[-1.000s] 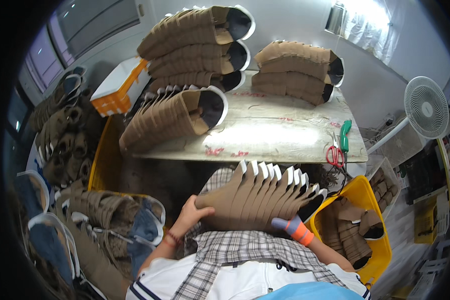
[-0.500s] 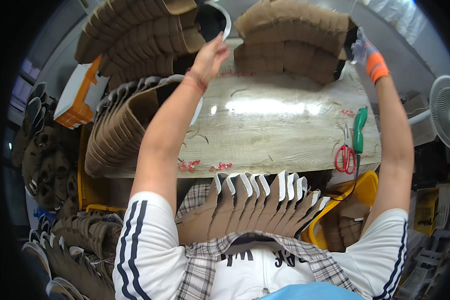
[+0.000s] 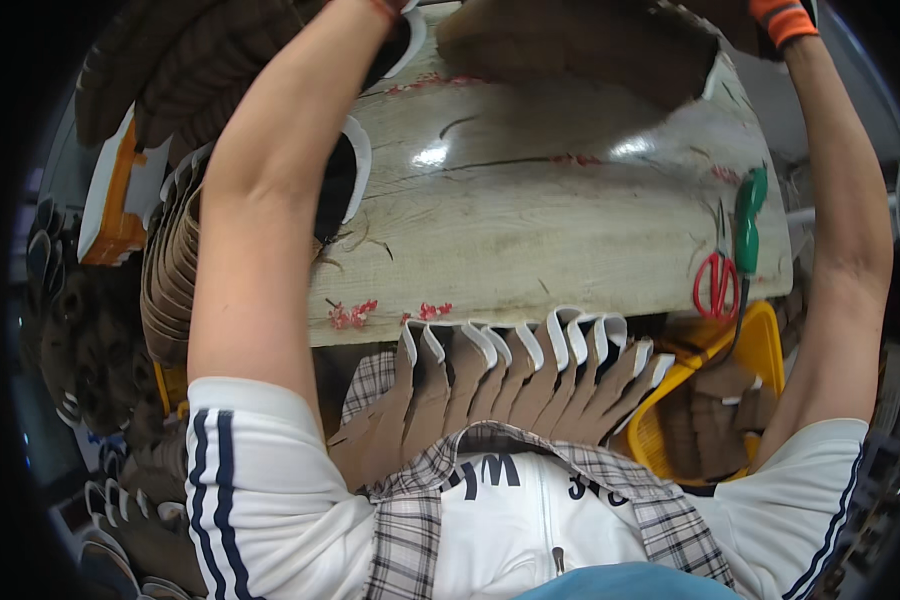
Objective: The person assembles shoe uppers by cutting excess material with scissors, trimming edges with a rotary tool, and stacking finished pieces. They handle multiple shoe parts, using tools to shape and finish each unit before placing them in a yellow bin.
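L hand: beyond top edge; fingers' grip can't tell
R hand (image 3: 785, 18): orange cuff at top edge; fingers' grip can't tell
Brn stack (image 3: 570, 55): blurred, approx. btw. both hands' fingers
White-edged stack (image 3: 510, 385): well bodyward of fingers
Scissors (image 3: 715, 285): on worktop (image 3: 530, 240), bodyward of R fingers, by grn tool (image 3: 750, 220)

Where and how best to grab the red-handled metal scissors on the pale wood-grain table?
Likely by the red looped handles, from the near-left: the scissors lie loops nearest, blades pointing away, and the green elongated corded tool lies close on their right.
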Available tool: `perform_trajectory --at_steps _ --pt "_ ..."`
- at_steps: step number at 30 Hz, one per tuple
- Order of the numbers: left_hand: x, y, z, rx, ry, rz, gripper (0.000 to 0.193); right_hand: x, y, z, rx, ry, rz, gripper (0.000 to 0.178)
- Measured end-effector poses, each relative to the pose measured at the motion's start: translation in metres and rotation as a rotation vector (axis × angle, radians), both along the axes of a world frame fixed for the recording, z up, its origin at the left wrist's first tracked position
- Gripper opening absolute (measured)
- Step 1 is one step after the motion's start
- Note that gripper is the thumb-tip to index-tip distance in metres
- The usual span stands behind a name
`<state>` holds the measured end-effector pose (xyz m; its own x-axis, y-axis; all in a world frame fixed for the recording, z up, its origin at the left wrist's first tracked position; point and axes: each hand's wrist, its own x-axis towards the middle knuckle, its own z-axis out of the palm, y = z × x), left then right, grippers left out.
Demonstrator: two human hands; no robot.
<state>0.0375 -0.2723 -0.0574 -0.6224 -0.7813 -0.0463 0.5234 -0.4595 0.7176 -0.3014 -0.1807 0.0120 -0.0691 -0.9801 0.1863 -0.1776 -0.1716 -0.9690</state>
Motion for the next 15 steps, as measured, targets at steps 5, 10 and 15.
perform_trajectory --at_steps 5,10,15 --pt "0.076 0.125 0.062 -0.261 -0.010 0.033 0.041 0.129 0.151 0.046 -0.026 -0.106 -0.004 0.033" --pt "0.227 0.279 0.044 -0.428 -0.169 0.436 0.046 0.204 0.287 0.051 0.033 -0.163 0.204 0.036" --pt "0.275 0.411 -0.023 -1.011 -0.888 0.592 0.055 0.244 0.373 0.004 0.167 -0.336 0.240 0.042"
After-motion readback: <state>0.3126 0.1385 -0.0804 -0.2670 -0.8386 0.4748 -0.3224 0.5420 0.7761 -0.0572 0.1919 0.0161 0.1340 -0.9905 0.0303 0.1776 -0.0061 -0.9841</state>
